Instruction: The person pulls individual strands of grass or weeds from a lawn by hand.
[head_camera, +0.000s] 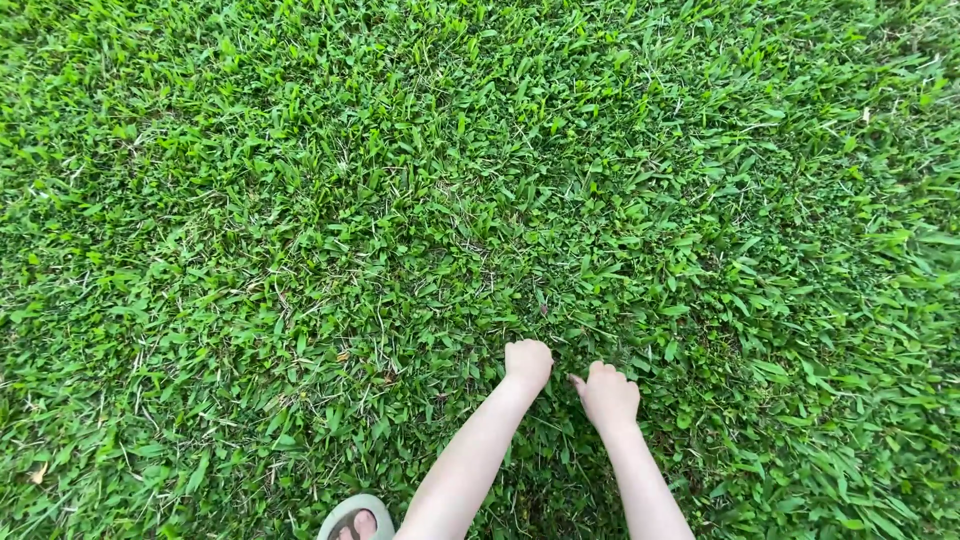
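Both my arms reach down to a thick green lawn (420, 200). My left hand (527, 364) is curled into a fist with its fingers pressed down among the grass blades. My right hand (607, 396) sits a few centimetres to its right, also curled, with the thumb sticking out toward the left hand. The fingertips of both hands are buried in the grass, so whether they pinch any blades is hidden.
The toe of my foot in a pale green sandal (356, 517) shows at the bottom edge, left of my left forearm. Grass with broad blades and a few small clover-like leaves (690, 290) fills the whole view.
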